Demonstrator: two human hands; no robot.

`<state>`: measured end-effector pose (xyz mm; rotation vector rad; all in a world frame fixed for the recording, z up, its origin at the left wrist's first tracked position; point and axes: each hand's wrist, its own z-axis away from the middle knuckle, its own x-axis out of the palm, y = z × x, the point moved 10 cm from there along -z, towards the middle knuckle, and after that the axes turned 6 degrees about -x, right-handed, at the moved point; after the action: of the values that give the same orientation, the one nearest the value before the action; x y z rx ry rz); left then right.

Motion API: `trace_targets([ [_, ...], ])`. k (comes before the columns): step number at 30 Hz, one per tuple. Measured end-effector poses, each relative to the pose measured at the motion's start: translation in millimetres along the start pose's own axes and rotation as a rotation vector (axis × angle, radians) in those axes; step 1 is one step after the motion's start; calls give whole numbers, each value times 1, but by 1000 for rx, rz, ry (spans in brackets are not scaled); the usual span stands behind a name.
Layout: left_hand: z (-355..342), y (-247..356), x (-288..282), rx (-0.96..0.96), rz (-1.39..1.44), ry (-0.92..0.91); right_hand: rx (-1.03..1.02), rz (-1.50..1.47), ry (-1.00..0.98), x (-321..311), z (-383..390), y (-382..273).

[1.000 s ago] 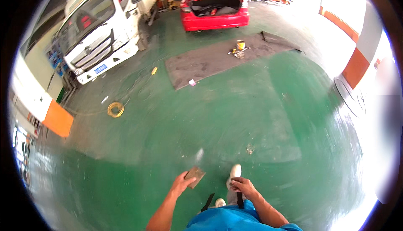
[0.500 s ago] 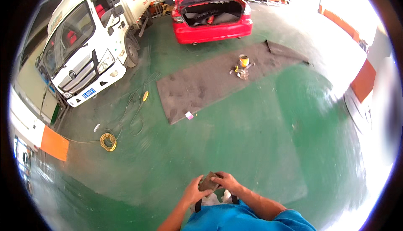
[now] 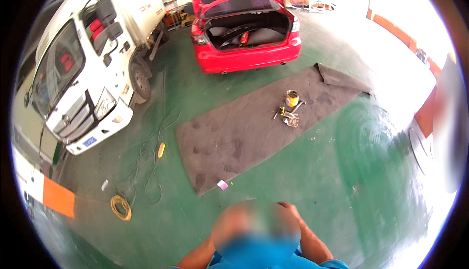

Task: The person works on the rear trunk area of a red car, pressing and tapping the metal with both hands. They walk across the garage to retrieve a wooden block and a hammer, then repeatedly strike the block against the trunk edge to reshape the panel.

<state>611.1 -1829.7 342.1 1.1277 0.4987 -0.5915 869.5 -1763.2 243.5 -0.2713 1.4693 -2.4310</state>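
Brown block, gripped between both hands half a second ago, cannot be made out now: a round blur covers the spot in front of the person's blue shirt point(image 3: 259, 253) where the hands meet. The left hand point(image 3: 233, 222) is only a skin-coloured smear inside that blur, so I can't tell how far its fingers are spread or whether it has hold of anything. Of the right hand point(image 3: 291, 210) I see just the outer edge, rounded over at the blur's right side — its grip and opening are hidden too.

Ahead of the hands, a long brown mat point(image 3: 244, 132) lies slantwise on the green floor point(image 3: 288, 186), its far right corner folded over. A yellow tin point(image 3: 292, 99) stands upright on it, with a few small tools point(image 3: 289, 115) lying just beside. At the mat's near corner sits a pink-and-white packet point(image 3: 223, 185).

Over to the left lie a coiled yellow hose point(image 3: 120, 208) and a yellow oblong piece point(image 3: 161, 150) — the latter beside loops of thin cable point(image 3: 155, 185). Beyond the mat stands a red car point(image 3: 249, 59), its boot lid raised, and to its left a white truck point(image 3: 95, 103).
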Motion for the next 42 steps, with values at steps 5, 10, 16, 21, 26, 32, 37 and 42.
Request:
trace_targets([
  [5, -184, -53, -50, -116, 57, -96, 284, -144, 660, -228, -79, 197],
  [10, -298, -316, -73, -606, 14, 101, 767, -166, 722, -243, -102, 294],
  [16, -351, -276, -100, -931, -144, -106, 114, 1223, -113, -250, -381, 213],
  [21, -413, -207, -101, -1037, 80, -206, 191, 204, 330, -307, -654, -120],
  [26, -577, -118, -141, -861, -203, -94, -82, 142, 361, -386, -825, -330],
  [32, -747, -119, -145, -864, 72, -376, 175, 463, 571, -511, -929, -196],
  [37, -855, -148, -176, -1072, 94, -223, 529, 514, 513, -529, -989, -87],
  [42, -803, -199, -144, -1271, 418, -456, 511, 715, 398, -524, -1109, -16],
])
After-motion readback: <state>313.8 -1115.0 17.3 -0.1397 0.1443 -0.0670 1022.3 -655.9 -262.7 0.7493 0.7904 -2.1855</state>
